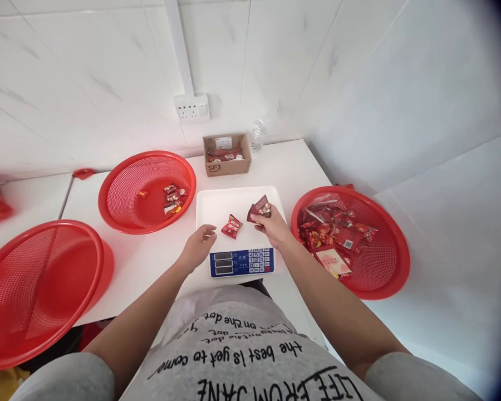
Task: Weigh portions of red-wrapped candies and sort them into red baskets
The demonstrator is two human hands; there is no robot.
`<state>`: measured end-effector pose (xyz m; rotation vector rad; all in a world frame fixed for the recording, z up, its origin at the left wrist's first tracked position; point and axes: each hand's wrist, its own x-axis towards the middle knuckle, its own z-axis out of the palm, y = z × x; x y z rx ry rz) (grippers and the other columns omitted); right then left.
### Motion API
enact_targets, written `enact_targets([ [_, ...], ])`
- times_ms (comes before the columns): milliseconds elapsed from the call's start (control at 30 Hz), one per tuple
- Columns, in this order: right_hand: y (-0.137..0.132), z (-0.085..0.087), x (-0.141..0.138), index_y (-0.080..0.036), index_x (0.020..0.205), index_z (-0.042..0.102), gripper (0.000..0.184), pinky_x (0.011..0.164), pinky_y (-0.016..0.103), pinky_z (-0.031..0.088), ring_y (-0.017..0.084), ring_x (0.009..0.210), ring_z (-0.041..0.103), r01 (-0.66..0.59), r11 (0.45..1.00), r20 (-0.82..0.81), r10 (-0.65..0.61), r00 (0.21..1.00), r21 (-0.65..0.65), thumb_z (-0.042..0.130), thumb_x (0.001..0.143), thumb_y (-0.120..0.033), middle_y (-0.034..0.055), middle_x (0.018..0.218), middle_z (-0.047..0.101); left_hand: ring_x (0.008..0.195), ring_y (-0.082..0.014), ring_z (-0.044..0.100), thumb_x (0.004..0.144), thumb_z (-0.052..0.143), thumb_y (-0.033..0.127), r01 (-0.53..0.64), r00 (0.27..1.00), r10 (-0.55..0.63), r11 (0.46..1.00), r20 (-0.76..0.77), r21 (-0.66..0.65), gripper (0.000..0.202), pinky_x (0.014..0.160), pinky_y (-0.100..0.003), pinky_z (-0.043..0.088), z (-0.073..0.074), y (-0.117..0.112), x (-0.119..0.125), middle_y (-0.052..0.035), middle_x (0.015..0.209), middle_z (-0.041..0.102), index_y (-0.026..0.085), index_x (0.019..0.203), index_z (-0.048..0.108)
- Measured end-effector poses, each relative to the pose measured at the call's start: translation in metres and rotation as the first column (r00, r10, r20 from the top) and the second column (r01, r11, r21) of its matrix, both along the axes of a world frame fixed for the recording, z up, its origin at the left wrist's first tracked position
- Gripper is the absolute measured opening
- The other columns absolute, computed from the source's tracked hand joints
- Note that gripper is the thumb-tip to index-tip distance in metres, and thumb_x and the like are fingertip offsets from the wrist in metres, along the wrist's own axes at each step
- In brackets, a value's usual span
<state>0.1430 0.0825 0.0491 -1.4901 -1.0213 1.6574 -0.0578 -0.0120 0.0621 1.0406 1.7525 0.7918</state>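
A white electronic scale (217,203) with a blue keypad sits on the white table in front of me. One small red snack packet (232,226) lies on its pan. My right hand (272,226) hovers over the pan's right side, fingers pinched on a dark red packet (259,209). My left hand (200,243) rests at the scale's left front edge, fingers curled loosely, just left of the lying packet; nothing shows in it.
A red mesh basket (390,262) full of red packets stands to the right. Another red basket (121,189) at the back left holds a few packets. A third red basket (37,289) is at near left. A cardboard box (227,155) and a plastic bottle (258,133) stand by the wall.
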Motion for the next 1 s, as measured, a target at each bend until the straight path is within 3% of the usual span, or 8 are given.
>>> enact_targets([
  [100, -0.003, -0.005, 0.011, -0.028, 0.112, 0.044, 0.060, 0.068, 0.031, 0.051, 0.018, 0.091, 0.061, -0.072, 0.995, 0.177, 0.059, 0.983, 0.067, 0.069, 0.058, -0.030, 0.0019, 0.107, 0.064, 0.100, -0.0222, 0.056, 0.079, 0.053, 0.024, 0.181, 0.964, -0.151, 0.975, -0.219, 0.127, 0.028, 0.086, -0.038, 0.046, -0.006, 0.010, 0.015, -0.0078, 0.111, 0.063, 0.022, 0.106, 0.061],
  [200, -0.008, -0.009, 0.018, -0.026, 0.116, 0.045, 0.063, 0.074, 0.034, 0.050, 0.019, 0.090, 0.060, -0.201, 0.971, 0.340, 0.147, 0.929, 0.129, 0.069, 0.058, -0.027, 0.0016, 0.102, 0.065, 0.114, -0.0264, 0.048, 0.082, 0.049, 0.019, 0.406, 0.848, -0.280, 0.889, -0.450, 0.213, 0.035, 0.098, -0.045, 0.039, -0.011, 0.019, 0.033, -0.0096, 0.121, 0.059, 0.022, 0.115, 0.059],
  [267, -0.011, -0.010, 0.021, -0.025, 0.117, 0.046, 0.062, 0.082, 0.037, 0.047, 0.020, 0.092, 0.060, -0.271, 0.949, 0.431, 0.179, 0.884, 0.163, 0.069, 0.059, -0.025, 0.0012, 0.103, 0.065, 0.118, -0.0280, 0.045, 0.083, 0.048, 0.018, 0.522, 0.754, -0.342, 0.830, -0.561, 0.196, 0.039, 0.102, -0.047, 0.036, -0.014, 0.025, 0.043, -0.0104, 0.126, 0.056, 0.021, 0.120, 0.058],
  [367, -0.014, -0.008, 0.025, -0.026, 0.118, 0.047, 0.061, 0.085, 0.037, 0.045, 0.021, 0.096, 0.060, -0.332, 0.926, 0.504, 0.203, 0.840, 0.181, 0.068, 0.061, -0.024, 0.0012, 0.106, 0.065, 0.120, -0.0303, 0.043, 0.083, 0.048, 0.016, 0.600, 0.649, -0.395, 0.791, -0.650, 0.118, 0.042, 0.101, -0.049, 0.037, -0.019, 0.031, 0.050, -0.0123, 0.134, 0.051, 0.019, 0.124, 0.056],
  [433, -0.015, -0.005, 0.027, -0.026, 0.120, 0.046, 0.062, 0.084, 0.036, 0.045, 0.021, 0.097, 0.060, -0.357, 0.918, 0.521, 0.223, 0.824, 0.171, 0.067, 0.062, -0.024, 0.0011, 0.107, 0.065, 0.119, -0.0305, 0.043, 0.083, 0.045, 0.013, 0.600, 0.628, -0.399, 0.795, -0.669, 0.089, 0.041, 0.100, -0.049, 0.038, -0.021, 0.033, 0.050, -0.0119, 0.136, 0.049, 0.020, 0.122, 0.057],
  [600, -0.019, 0.001, 0.028, -0.025, 0.123, 0.045, 0.064, 0.084, 0.035, 0.045, 0.022, 0.098, 0.061, -0.385, 0.910, 0.547, 0.246, 0.800, 0.154, 0.067, 0.063, -0.023, 0.0025, 0.109, 0.065, 0.114, -0.0277, 0.049, 0.082, 0.048, 0.013, 0.489, 0.749, -0.341, 0.863, -0.569, 0.126, 0.033, 0.098, -0.045, 0.040, -0.020, 0.038, 0.042, -0.0101, 0.131, 0.052, 0.022, 0.111, 0.061],
  [767, -0.026, -0.001, 0.026, -0.026, 0.124, 0.044, 0.065, 0.084, 0.034, 0.045, 0.021, 0.098, 0.061, -0.378, 0.913, 0.539, 0.245, 0.806, 0.152, 0.067, 0.063, -0.022, 0.0014, 0.109, 0.066, 0.097, -0.0225, 0.056, 0.078, 0.056, 0.018, 0.359, 0.865, -0.265, 0.920, -0.427, 0.157, 0.017, 0.084, -0.037, 0.047, -0.018, 0.040, 0.034, -0.0099, 0.111, 0.056, 0.019, 0.094, 0.057],
  [1000, -0.034, 0.001, 0.025, -0.024, 0.125, 0.044, 0.063, 0.082, 0.031, 0.045, 0.019, 0.096, 0.062, -0.391, 0.913, 0.550, 0.270, 0.790, 0.113, 0.065, 0.065, -0.022, 0.0010, 0.106, 0.066, 0.080, -0.0154, 0.055, 0.072, 0.051, 0.007, 0.164, 0.947, -0.129, 0.982, -0.293, 0.099, 0.021, 0.077, -0.031, 0.044, -0.017, 0.039, 0.028, -0.0015, 0.091, 0.059, 0.022, 0.086, 0.055],
])
